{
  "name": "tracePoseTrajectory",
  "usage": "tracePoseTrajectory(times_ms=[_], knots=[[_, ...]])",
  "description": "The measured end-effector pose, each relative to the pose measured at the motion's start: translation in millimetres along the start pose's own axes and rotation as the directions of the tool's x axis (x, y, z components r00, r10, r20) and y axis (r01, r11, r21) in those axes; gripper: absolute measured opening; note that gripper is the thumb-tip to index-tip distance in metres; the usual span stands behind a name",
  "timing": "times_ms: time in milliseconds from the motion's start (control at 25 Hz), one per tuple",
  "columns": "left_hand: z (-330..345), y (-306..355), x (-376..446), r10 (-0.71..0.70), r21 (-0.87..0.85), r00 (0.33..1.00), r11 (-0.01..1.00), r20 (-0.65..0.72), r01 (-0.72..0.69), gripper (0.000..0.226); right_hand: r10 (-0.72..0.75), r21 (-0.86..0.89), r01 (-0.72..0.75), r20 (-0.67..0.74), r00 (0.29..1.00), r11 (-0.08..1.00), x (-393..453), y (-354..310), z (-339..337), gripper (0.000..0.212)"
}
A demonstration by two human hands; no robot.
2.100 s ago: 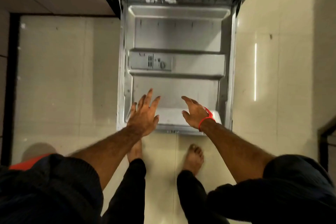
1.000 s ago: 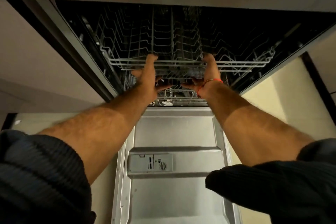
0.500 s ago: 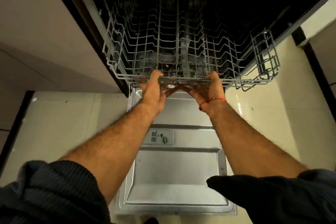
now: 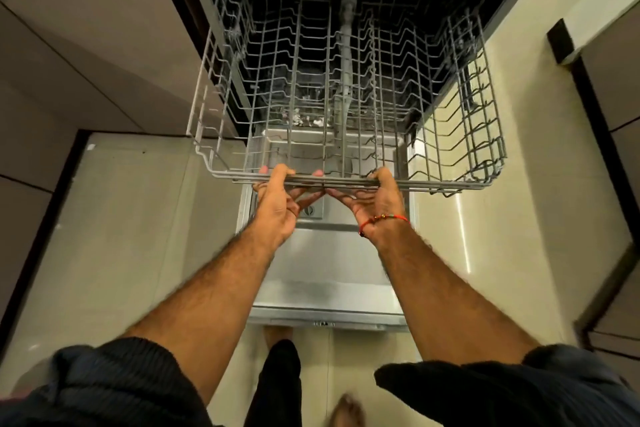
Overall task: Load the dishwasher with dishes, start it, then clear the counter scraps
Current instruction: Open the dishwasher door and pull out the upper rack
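Note:
The dishwasher stands open with its steel door (image 4: 329,291) folded down flat toward me. A grey wire rack (image 4: 450,163), holding no dishes, sticks far out over the door. My left hand (image 4: 277,201) grips the rack's front rail from below, fingers curled over the wire. My right hand (image 4: 374,198), with a red thread at the wrist, grips the same rail just to the right. A spray arm (image 4: 346,55) shows through the rack's wires. The detergent dispenser on the door is mostly hidden behind my hands.
Pale floor tiles (image 4: 131,236) lie left and right of the door. Beige cabinet fronts (image 4: 79,45) flank the dishwasher on the left, and a dark-edged cabinet (image 4: 609,114) stands at the right. My bare feet (image 4: 346,409) are just behind the door's front edge.
After reaching in from the door, both hands took the rack's front rail and drew the rack out of the dishwasher toward me; it now overhangs the open door.

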State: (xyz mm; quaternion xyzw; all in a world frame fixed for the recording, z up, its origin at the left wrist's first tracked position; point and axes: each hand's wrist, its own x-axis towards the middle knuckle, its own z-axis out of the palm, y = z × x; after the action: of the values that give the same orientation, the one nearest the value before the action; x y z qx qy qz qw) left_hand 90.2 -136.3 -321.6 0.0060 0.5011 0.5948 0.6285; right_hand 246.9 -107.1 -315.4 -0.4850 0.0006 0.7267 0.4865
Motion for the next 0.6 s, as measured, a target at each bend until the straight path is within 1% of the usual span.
tracePoseTrajectory(times_ms=[80, 120, 160, 200, 240, 280, 320, 400, 480, 520, 600], knots=[[-14.4, -8.7, -25.2, -0.01, 0.01, 1.0, 1.0, 0.008, 0.01, 0.022, 0.028, 0.049, -0.026, -0.044, 0.999, 0.998, -21.3, 13.9, -15.0, 0.04], [-23.8, -14.4, -38.4, -0.021, 0.017, 1.0, 1.0, 0.013, 0.021, 0.015, 0.041, 0.07, -0.038, -0.036, 0.999, 0.997, -34.9, 22.3, -23.6, 0.039], [-33.2, -21.2, -52.6, -0.028, 0.021, 1.0, 0.999, 0.013, 0.028, 0.01, 0.05, 0.076, -0.048, -0.026, 0.998, 0.996, -48.5, 31.8, -33.5, 0.029], [-43.8, -27.5, -66.1, -0.035, 0.017, 0.999, 0.999, 0.014, 0.035, 0.011, 0.059, 0.078, -0.058, -0.018, 0.998, 0.995, -64.2, 39.8, -41.9, 0.017], [-52.9, -32.9, -76.9, -0.042, 0.0, 0.999, 0.999, 0.024, 0.042, 0.018, 0.064, 0.075, -0.062, -0.02, 0.998, 0.995, -76.4, 46.8, -49.6, 0.01], [-60.4, -37.2, -83.1, -0.058, -0.021, 0.998, 0.998, 0.034, 0.059, 0.026, 0.064, 0.079, -0.063, -0.017, 0.998, 0.995, -86.1, 51.0, -55.9, 0.011], [-65.0, -39.2, -88.9, -0.071, -0.036, 0.997, 0.997, 0.044, 0.073, 0.03, 0.063, 0.077, -0.062, -0.013, 0.998, 0.995, -90.9, 53.9, -62.8, 0.017], [-68.4, -39.6, -92.5, -0.092, -0.023, 0.994, 0.995, 0.053, 0.093, 0.032, 0.068, 0.053, -0.069, 0.005, 0.998, 0.996, -93.7, 54.0, -67.2, 0.026], [-69.2, -39.3, -92.6, -0.103, 0.068, 0.994, 0.992, -0.02, 0.104, 0.029, 0.096, -0.007, -0.096, -0.029, 0.995, 0.995, -93.2, 52.9, -69.3, 0.027], [-69.1, -38.6, -92.3, -0.113, 0.12, 0.99, 0.985, -0.081, 0.122, 0.037, 0.119, -0.07, -0.123, -0.053, 0.991, 0.99, -93.4, 51.0, -70.0, 0.032], [-68.0, -32.6, -96.6, -0.163, 0.22, 0.967, 0.954, -0.194, 0.205, 0.073, 0.175, -0.245, -0.194, -0.097, 0.98, 0.95, -97.3, 43.6, -72.2, 0.045]])
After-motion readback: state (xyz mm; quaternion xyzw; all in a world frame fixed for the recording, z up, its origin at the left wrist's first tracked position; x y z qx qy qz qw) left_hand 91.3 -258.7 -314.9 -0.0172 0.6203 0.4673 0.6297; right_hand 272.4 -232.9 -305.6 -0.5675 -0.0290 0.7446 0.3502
